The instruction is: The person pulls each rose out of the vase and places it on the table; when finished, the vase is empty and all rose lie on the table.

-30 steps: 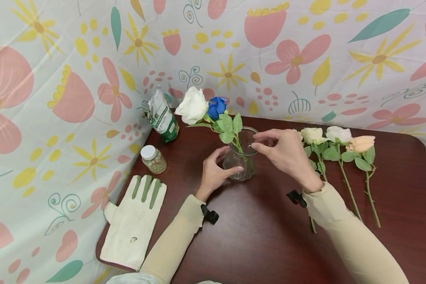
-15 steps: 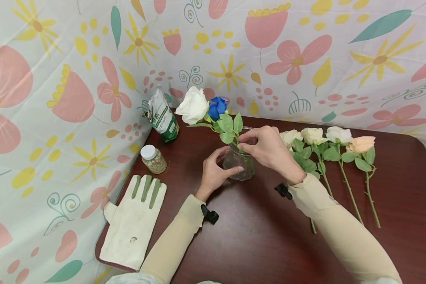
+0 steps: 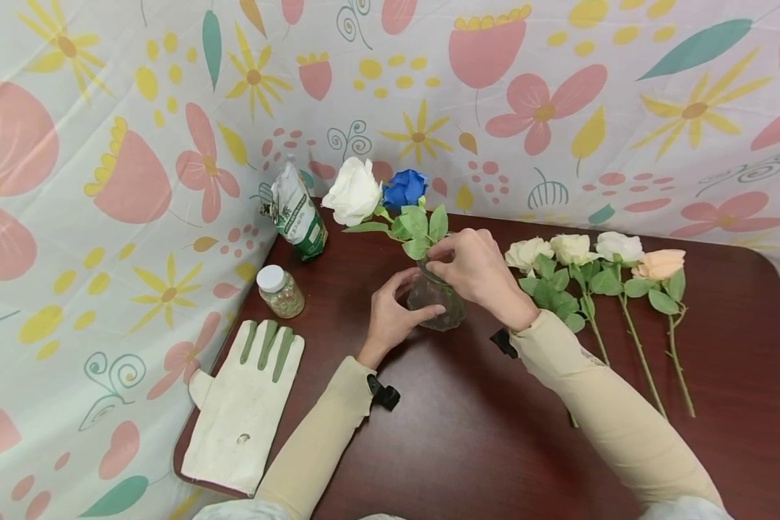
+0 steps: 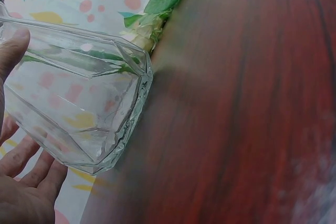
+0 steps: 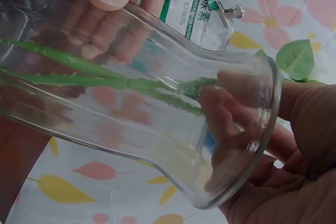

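Observation:
A clear glass vase (image 3: 451, 312) stands on the table, held around its lower body by my left hand (image 3: 392, 315). The left wrist view shows the faceted glass base (image 4: 100, 114) between thumb and fingers. A white rose (image 3: 351, 191) and a blue rose (image 3: 405, 188) lean left out of the vase mouth. At the rim, my right hand (image 3: 474, 269) pinches a stem, apparently the blue rose's. In the right wrist view, green stems (image 5: 79, 80) cross inside the glass, and the right fingertips show through it near the rim.
Several loose roses lie at the right, among them a peach rose (image 3: 660, 265) and a white rose (image 3: 620, 247). At the left are a white-capped jar (image 3: 282, 292), a green and white bag (image 3: 300, 217) and a work glove (image 3: 243, 412). Patterned cloth (image 3: 390, 87) hangs behind.
My right hand has moved left from the vase's right rim to the stems. The blue rose has turned and shifted slightly right. My left hand has stayed on the vase.

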Action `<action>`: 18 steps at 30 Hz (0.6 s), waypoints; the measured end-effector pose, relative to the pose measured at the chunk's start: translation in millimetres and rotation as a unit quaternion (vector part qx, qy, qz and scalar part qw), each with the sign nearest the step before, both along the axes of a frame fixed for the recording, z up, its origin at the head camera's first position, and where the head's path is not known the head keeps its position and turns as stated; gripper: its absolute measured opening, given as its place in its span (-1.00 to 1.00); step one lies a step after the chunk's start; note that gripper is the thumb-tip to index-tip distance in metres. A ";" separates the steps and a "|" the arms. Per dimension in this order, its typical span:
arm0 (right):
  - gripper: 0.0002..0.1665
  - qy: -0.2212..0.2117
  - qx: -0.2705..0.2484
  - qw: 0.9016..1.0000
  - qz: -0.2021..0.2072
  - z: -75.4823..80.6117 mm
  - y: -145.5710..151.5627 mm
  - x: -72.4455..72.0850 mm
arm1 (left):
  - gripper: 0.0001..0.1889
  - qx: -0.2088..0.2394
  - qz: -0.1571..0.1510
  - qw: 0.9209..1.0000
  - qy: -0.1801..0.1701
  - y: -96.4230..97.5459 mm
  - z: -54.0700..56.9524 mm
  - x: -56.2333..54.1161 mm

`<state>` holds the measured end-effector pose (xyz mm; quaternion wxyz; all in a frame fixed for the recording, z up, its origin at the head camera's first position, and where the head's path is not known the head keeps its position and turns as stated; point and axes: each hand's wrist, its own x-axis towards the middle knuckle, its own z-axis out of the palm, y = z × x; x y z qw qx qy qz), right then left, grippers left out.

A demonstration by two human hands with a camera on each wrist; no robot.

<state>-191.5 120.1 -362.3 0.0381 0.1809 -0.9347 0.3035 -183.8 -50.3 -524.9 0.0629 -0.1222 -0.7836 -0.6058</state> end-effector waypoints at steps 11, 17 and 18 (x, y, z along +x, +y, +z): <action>-0.84 0.005 0.011 1.000 -0.014 -4.0 -5.8 -0.5 | -0.20 -0.001 0.003 1.000 -0.007 0.3 -0.7 0.1; -0.87 0.029 0.004 0.999 -0.013 -6.5 -4.3 0.3 | -0.21 -0.002 0.004 1.000 -0.008 0.8 0.2 0.3; -0.87 0.032 0.000 0.999 -0.013 -6.8 -3.7 0.7 | -0.20 -0.002 0.004 1.000 -0.008 0.9 0.3 0.2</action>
